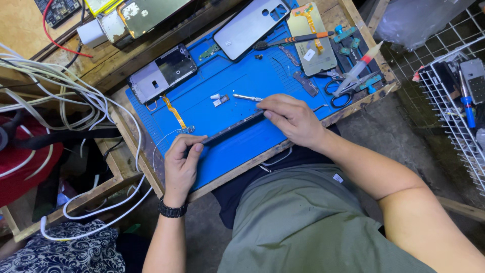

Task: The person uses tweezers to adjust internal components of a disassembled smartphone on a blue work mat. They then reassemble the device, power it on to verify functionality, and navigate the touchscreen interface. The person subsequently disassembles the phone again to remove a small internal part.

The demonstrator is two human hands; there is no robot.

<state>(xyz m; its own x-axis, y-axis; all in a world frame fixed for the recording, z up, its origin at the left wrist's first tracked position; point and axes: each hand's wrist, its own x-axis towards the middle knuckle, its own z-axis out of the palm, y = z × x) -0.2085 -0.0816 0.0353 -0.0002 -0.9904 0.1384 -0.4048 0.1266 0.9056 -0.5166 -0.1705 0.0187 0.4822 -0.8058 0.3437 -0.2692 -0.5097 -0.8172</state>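
Blue repair mat is covering the wooden surface. At the mat's near edge, a dark phone is lying edge-up; left hand is pinching its left end, right hand is gripping its right end. Grey back cover is sitting at the mat's far edge. Small metal tool is lying mid-mat, just beyond the phone.

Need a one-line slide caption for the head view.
Both hands, left and right, hold a dark phone frame edge-on over a blue repair mat.

Both hands on a phone edge-on over blue mat
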